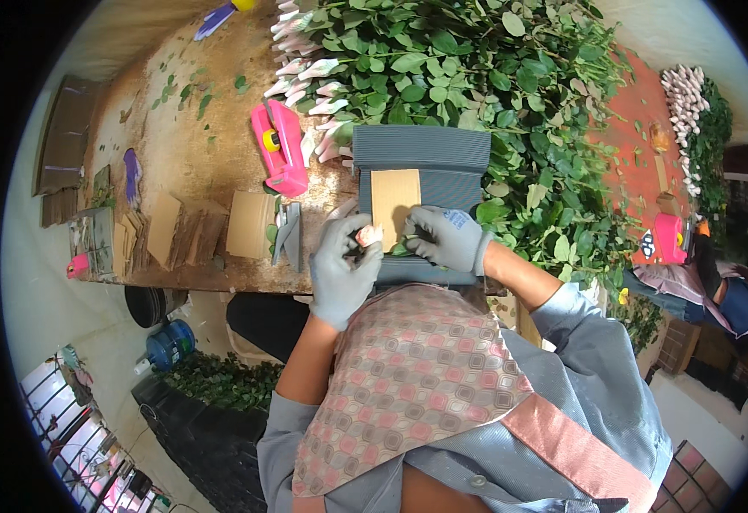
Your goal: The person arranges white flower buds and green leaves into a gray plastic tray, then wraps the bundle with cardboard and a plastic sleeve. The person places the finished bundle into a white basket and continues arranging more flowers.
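A pale pink rose (369,235) sits between the curled fingers of my left hand (342,269), its bud showing at the fingertips. My right hand (451,240) is bent in a pinch at green leaves (401,249) just right of the bud; the stem is mostly hidden. Both hands wear grey gloves. Beneath them a piece of tan cardboard (396,192) lies on a dark ribbed board (421,145). Behind and to the right is a big heap of leafy rose stems (476,77), with pale wrapped heads (310,73) at its left end.
A pink tape dispenser (281,154) stands left of the ribbed board. Cardboard pieces (251,224) and a grey metal tool (287,235) are along the table's near-left edge. A purple glove (132,178) lies farther left. Another person (720,295) is at the far right.
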{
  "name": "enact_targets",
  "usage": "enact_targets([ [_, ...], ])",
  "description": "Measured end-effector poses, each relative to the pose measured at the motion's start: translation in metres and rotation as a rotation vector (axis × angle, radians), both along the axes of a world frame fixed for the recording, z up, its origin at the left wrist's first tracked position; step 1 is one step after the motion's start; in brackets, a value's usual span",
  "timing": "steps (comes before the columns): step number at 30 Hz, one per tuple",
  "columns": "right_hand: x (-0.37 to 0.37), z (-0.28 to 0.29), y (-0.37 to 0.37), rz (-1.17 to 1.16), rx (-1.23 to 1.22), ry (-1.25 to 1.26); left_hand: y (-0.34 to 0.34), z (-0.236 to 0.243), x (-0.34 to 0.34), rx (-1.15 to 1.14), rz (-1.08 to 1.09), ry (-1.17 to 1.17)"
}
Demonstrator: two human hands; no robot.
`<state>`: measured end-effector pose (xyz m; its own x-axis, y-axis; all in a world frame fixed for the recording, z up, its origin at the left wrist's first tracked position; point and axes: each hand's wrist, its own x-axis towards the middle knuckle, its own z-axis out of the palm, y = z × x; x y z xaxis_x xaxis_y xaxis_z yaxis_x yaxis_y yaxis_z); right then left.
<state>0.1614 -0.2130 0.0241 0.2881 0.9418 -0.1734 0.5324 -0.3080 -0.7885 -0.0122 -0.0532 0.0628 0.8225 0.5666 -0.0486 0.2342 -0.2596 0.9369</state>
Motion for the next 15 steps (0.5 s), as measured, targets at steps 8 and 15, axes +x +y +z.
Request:
enact_targets([
  [8, -0.004, 0.013, -0.005, 0.003, -0.042, -0.05, 0.035, 0.002, -0.175, 0.469, 0.275, 0.329],
  [15, 0.001, 0.046, -0.001, 0.139, -0.102, -0.317, -0.042, -0.067, -0.367, 0.161, -0.237, 1.36],
])
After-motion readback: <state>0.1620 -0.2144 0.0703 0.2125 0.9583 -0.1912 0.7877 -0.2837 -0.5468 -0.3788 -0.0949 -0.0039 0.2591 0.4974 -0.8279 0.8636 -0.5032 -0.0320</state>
